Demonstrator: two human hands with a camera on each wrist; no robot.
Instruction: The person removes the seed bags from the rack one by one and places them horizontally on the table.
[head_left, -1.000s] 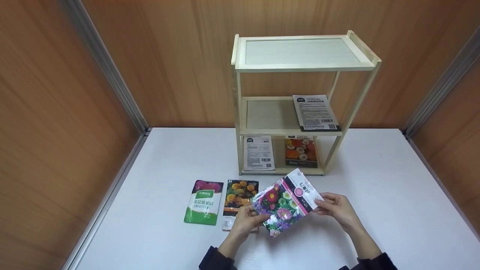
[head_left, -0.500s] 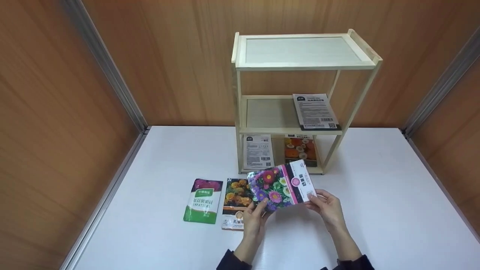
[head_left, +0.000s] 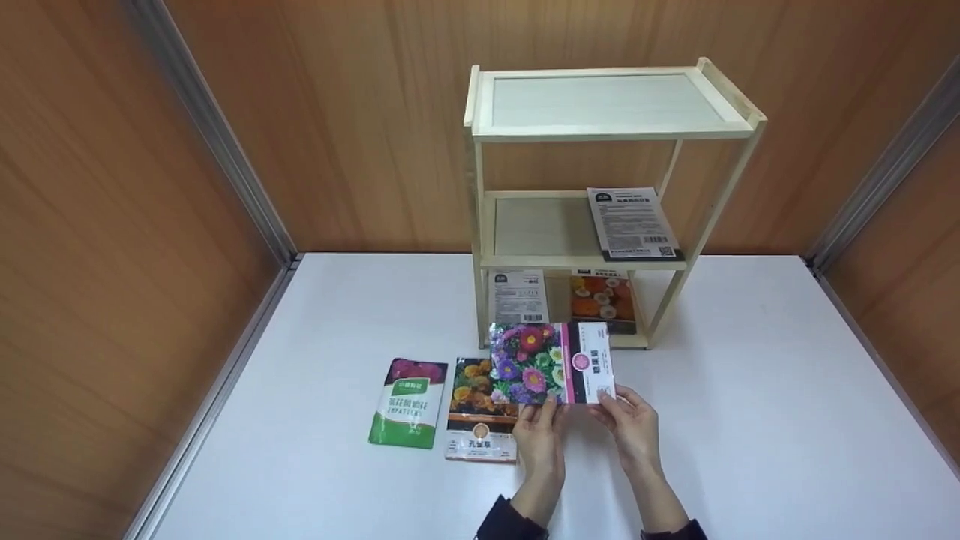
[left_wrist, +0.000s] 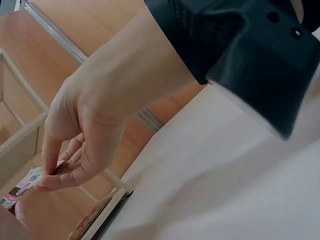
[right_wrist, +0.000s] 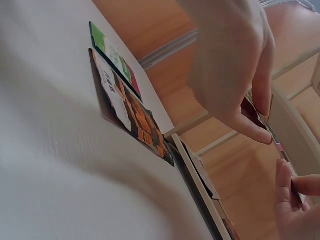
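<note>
In the head view, a flower seed packet (head_left: 529, 360) with pink, purple and white blooms is held up sideways in front of the shelf. My left hand (head_left: 540, 442) pinches its lower edge near the middle. The right hand (head_left: 630, 427) grips the bottom corner of its white end, thumb on the front. Behind the left hand lies an orange-flower seed packet (head_left: 480, 439), partly covered by the held one. A green and white seed packet (head_left: 405, 412) is to its left. The left wrist view shows the right hand (left_wrist: 90, 130) pinching the packet's white end (left_wrist: 32, 177).
A wooden three-tier shelf (head_left: 585, 262) stands at the back of the white table (head_left: 337, 315). Its middle tier carries a grey-white packet (head_left: 634, 225) on the right. On the bottom tier are a white packet (head_left: 517, 296) and an orange-flower packet (head_left: 600, 300). Wooden panels (head_left: 360, 127) enclose the table.
The held packet has turned from a slant to nearly level and moved slightly up and left. Left hand has shifted right along its lower edge; right hand has moved left with it.
</note>
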